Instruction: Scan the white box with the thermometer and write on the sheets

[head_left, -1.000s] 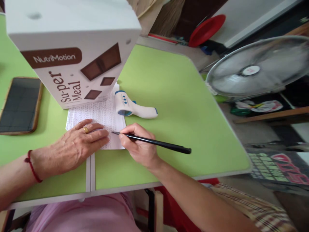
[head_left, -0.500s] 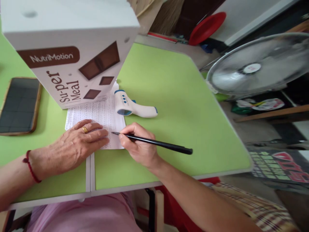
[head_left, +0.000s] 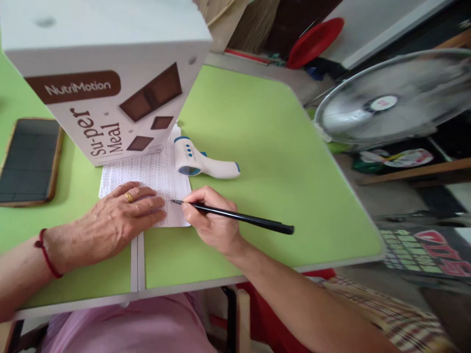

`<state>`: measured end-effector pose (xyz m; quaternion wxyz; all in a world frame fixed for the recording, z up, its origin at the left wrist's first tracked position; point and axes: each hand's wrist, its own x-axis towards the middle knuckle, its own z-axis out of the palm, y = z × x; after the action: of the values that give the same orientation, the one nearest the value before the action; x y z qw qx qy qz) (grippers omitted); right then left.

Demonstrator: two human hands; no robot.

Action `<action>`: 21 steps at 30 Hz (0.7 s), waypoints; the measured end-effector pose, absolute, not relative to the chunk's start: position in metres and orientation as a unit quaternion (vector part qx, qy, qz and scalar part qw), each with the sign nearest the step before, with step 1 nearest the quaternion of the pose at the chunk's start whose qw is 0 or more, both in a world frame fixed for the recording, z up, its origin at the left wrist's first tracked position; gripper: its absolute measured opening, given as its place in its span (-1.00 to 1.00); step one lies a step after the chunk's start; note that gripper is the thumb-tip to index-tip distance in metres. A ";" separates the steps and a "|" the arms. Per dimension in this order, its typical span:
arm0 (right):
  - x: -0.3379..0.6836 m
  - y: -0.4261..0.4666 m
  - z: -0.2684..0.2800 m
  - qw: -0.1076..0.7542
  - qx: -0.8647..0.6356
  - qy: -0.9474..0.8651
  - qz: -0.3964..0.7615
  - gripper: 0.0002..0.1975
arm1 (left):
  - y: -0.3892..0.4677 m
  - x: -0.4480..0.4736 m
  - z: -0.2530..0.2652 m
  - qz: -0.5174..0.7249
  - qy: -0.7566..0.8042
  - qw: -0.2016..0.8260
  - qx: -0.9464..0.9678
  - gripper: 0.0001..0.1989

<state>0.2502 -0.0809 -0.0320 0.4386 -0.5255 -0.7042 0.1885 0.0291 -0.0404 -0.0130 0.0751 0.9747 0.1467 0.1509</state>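
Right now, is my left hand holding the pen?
No, the pen is in your right hand, while your left hand rests partly on the paper.

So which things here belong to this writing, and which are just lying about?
In use:
Slim black pen, held in the right hand
White paper covered in rows of small writing, under the left hand

Just lying about:
Tall white-and-brown cardboard box
White-and-blue plastic gun-shaped thermometer
Dark-screened rectangular phone with brown edges
Round wire-caged fan

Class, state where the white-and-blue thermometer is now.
In the head view, the thermometer lies near the middle, right of the box, its wide end over the right edge of the paper, just beyond the right hand.
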 end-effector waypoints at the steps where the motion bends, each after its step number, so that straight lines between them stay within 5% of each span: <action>1: 0.250 -0.081 -0.032 0.441 -0.519 -0.708 0.187 -0.88 | -0.040 0.029 -0.013 0.152 0.145 0.076 0.975 -0.65; 21: 0.252 -0.081 -0.034 0.455 -0.522 -0.702 0.167 -0.89 | -0.040 0.026 -0.014 0.146 0.148 0.087 0.974 -0.65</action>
<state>0.2523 -0.0813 -0.0342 0.4548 -0.5224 -0.7016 0.1674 0.0263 -0.0402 -0.0135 0.0871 0.9744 0.1475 0.1458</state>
